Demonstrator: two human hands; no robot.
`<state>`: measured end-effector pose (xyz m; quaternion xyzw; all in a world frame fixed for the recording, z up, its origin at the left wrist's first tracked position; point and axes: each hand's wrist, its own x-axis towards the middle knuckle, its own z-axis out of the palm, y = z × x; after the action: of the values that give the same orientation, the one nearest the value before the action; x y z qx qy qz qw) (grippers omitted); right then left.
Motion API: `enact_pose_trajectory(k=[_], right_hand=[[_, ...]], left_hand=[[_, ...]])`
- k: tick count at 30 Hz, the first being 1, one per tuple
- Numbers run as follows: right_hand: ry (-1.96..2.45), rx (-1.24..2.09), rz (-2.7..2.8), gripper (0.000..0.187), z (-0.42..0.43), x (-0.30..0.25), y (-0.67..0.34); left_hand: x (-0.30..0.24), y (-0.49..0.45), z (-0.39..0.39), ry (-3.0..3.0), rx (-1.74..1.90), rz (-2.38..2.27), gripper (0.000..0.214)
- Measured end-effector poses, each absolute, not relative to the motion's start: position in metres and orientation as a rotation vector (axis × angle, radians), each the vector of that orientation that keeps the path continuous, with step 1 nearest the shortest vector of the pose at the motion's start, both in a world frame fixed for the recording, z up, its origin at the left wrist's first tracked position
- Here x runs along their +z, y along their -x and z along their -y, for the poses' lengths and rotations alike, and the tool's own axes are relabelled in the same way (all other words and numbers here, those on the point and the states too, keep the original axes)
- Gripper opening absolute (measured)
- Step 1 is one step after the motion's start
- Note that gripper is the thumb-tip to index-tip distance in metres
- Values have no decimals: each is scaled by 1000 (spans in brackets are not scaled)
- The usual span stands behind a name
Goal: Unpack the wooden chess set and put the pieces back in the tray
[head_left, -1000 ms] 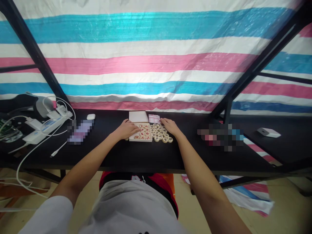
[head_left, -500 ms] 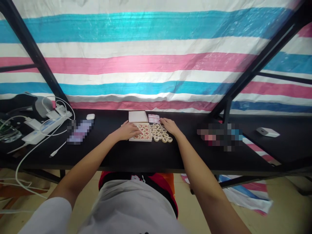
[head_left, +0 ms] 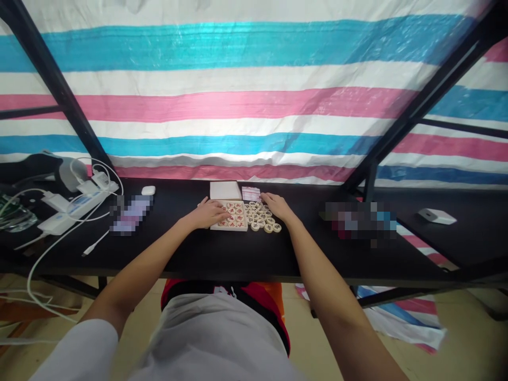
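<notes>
My left hand (head_left: 208,214) lies with its fingers stretched over the left side of a shallow white box (head_left: 242,229). Inside that box sit round Chinese chess pieces (head_left: 239,217) with red characters, partly hidden by the fingers. To the box's right, several more Chinese chess pieces (head_left: 261,216) with dark characters are grouped on the black desk. My right hand (head_left: 277,205) rests at the far right edge of this group, fingers extended and touching or just beside the outer pieces. Behind the filled box is a white box lid (head_left: 224,190), with a pink-and-white patterned packet (head_left: 251,193) next to it.
A blurred phone-like item (head_left: 132,216), a white earbud case (head_left: 148,190) and a power strip (head_left: 75,209) with white cables lie on the left. To the right are a blurred dark item (head_left: 359,219) and a white charger (head_left: 436,216). A striped sheet (head_left: 254,100) hangs behind the desk.
</notes>
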<state>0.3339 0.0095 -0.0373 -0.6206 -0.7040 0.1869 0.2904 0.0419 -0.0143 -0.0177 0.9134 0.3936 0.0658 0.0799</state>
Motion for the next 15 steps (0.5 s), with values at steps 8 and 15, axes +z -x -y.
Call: enact_pose_trajectory(k=[8, 15], right_hand=[[1675, 489, 1890, 44, -10, -36, -334], [1668, 486, 1878, 43, -9, -37, -334]], left_hand=[[2, -29, 18, -2712, 381, -1114, 41], [31, 26, 17, -2285, 416, -1255, 42]])
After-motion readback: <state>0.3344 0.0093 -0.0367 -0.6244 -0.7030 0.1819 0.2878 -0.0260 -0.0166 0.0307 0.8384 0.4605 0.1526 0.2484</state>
